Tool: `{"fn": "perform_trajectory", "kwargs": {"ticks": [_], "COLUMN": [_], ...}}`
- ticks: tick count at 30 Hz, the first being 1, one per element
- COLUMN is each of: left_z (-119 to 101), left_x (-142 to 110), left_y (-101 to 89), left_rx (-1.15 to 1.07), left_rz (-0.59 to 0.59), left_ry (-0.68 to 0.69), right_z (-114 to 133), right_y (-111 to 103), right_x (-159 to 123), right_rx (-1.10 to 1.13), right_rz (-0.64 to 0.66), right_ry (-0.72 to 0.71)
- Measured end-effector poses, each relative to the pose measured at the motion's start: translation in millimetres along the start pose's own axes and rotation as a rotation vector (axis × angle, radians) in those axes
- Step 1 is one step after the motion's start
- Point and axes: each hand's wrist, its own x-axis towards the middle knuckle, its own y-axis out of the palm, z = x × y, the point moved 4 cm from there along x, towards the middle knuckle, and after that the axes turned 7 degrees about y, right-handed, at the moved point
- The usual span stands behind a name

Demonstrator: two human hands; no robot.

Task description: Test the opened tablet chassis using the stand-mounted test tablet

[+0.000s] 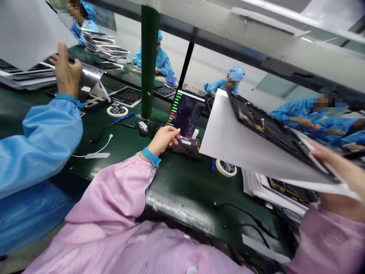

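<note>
My left hand (164, 139), in a pink sleeve with a blue wrist strap, is pinched closed at the foot of a standing tablet (186, 114). A thin yellow bit shows under its fingers; the thing itself is too small to name. The tablet's dark screen carries a column of green and red bars. On the right, my right hand (339, 171) grips the near edge of an opened tablet (265, 125) together with a white sheet (228, 137) beneath it. Both are held tilted above a stack of sheets and tablets (293, 190). Its inner parts show, somewhat blurred.
A co-worker's hand (67, 70) in a blue sleeve lifts a white sheet (31, 30) at left. On the green bench lie tape rolls (226, 168), a mouse (144, 128), a white cable (107, 144) and black cables (251, 217). A green post (149, 61) stands ahead.
</note>
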Motion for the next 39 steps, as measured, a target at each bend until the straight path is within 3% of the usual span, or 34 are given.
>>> {"fn": "perform_trajectory", "kwargs": {"ticks": [2, 3, 5, 7, 9, 13, 16, 20, 23, 26, 33, 39], "left_z": [-5, -7, -11, -12, -10, 6, 21, 37, 46, 50, 49, 48], "left_x": [1, 1, 1, 0, -3, -16, -27, -33, -32, -31, -30, -30], "left_y": [-4.8, -7.0, -10.0, -9.6, -3.9, 17.4, 28.6, 32.8, 31.8, 30.8, 31.2, 31.0], "left_rx": [-0.007, 0.006, 0.052, 0.111, 0.181, 0.384, 0.551, 0.708, 0.755, 0.758, 0.722, 0.757], "left_rz": [-0.029, -0.043, -0.065, -0.049, 0.038, 0.345, 0.501, 0.622, 0.664, 0.642, 0.608, 0.626], "left_ry": [0.037, 0.062, 0.111, 0.137, 0.127, -0.009, -0.145, -0.238, -0.257, -0.258, -0.265, -0.257], "right_z": [-17, -26, -38, -40, -32, -18, -22, -34, -35, -33, -33, -68], "right_y": [24, 38, 66, 93, 117, 150, 163, 165, 156, 149, 137, 114], "right_x": [-28, -43, -73, -101, -126, -158, -167, -166, -163, -161, -156, -144], "right_rx": [0.183, 0.279, 0.397, 0.470, 0.577, 0.841, 0.838, 0.659, 0.402, 0.206, 0.058, -0.373], "right_rz": [0.166, 0.206, 0.227, 0.267, 0.364, 0.531, 0.593, 0.630, 0.661, 0.764, 0.971, 0.907], "right_ry": [0.130, 0.262, 0.541, 0.698, 0.735, 0.742, 0.752, 0.663, 0.559, 0.498, 0.364, 0.159]}}
